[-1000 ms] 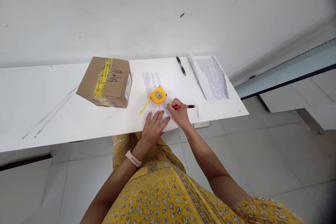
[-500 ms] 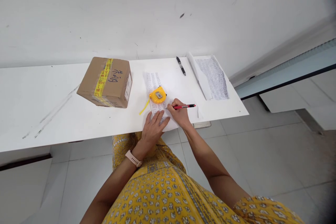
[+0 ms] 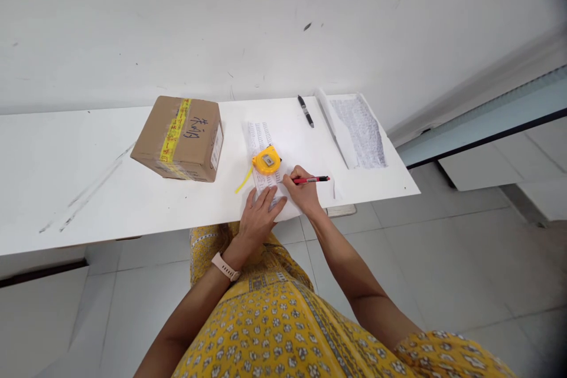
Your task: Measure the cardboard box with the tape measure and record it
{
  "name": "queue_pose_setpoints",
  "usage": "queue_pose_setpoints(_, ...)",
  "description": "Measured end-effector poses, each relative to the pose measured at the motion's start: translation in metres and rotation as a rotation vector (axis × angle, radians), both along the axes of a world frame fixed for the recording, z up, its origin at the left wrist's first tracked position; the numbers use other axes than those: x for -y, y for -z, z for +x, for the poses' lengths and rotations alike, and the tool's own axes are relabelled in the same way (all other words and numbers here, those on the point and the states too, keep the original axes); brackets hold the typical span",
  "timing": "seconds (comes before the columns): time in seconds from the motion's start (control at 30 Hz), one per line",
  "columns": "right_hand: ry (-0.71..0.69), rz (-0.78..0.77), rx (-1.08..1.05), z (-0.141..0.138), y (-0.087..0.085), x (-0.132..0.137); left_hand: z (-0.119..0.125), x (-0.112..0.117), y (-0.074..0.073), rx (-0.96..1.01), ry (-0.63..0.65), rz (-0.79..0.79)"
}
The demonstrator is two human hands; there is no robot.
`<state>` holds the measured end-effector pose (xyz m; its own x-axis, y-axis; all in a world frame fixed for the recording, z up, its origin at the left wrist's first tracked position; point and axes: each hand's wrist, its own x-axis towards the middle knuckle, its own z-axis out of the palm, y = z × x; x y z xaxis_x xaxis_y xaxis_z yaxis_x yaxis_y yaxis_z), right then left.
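My right hand (image 3: 303,189) is closed around a red pen (image 3: 313,179), its tip end down at a sheet of paper (image 3: 290,210) covered with columns of handwriting. Flat on the lower part of that sheet lies my left hand (image 3: 260,212), fingers stretched out. A yellow tape measure (image 3: 266,160) rests on the paper just above both hands, a short length of its yellow blade sticking out to the lower left. The pen's writing tip is hidden by my right fingers.
A taped cardboard box (image 3: 181,136) with handwriting on top stands to the left on the white table (image 3: 110,189). Behind the paper lies a black pen (image 3: 305,111). Farther right is a folded-open stack of written sheets (image 3: 358,133). The wall (image 3: 199,29) borders the table's back edge.
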<state>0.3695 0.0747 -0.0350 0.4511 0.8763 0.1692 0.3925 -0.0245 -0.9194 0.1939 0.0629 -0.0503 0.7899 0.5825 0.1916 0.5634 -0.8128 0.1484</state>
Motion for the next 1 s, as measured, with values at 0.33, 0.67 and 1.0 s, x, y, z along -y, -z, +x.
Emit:
queue_pose_setpoints(0.33, 0.0, 0.009, 0.008, 0.001, 0.001, -0.001, 0.0, 0.0, -0.001, -0.017, 0.0, 0.011)
queue_pose_setpoints(0.67, 0.075, 0.045, -0.021, 0.0, 0.003, 0.0, 0.0, 0.0, -0.002, -0.007, -0.002, 0.029)
queue_pose_setpoints(1.0, -0.014, 0.038, 0.579, 0.056, 0.011, -0.001, -0.005, 0.004, -0.009, 0.05, 0.009, -0.039)
